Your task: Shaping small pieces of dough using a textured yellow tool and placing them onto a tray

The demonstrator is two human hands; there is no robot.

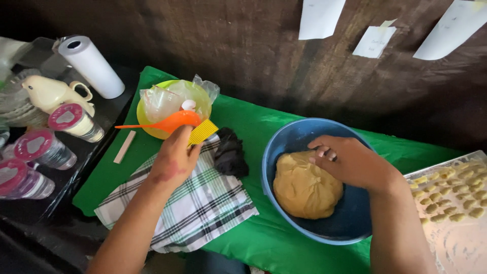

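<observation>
1. Nearest the camera, the left hand (172,160) hovers over a green-and-white checked cloth (195,203), its grip closed on a small yellow ridged plastic comb (203,132).
2. The right hand (350,162) is in a round blue plastic bowl (291,139), fingers curled into a soft tan lump of dough (304,187); it looks heavy, pliable and slightly greasy, best pinched at its top edge.
3. Far left: an orange plastic spoon (172,122) on a yellow bowl (144,124).
4. Right: a floured tray (456,243) of small dough pieces (446,195), on the green-covered counter (243,122).

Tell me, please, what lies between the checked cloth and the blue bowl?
In the head view, a crumpled black cloth lies at the upper edge of the checked cloth; further down, only green table cover shows before the blue bowl.
</observation>
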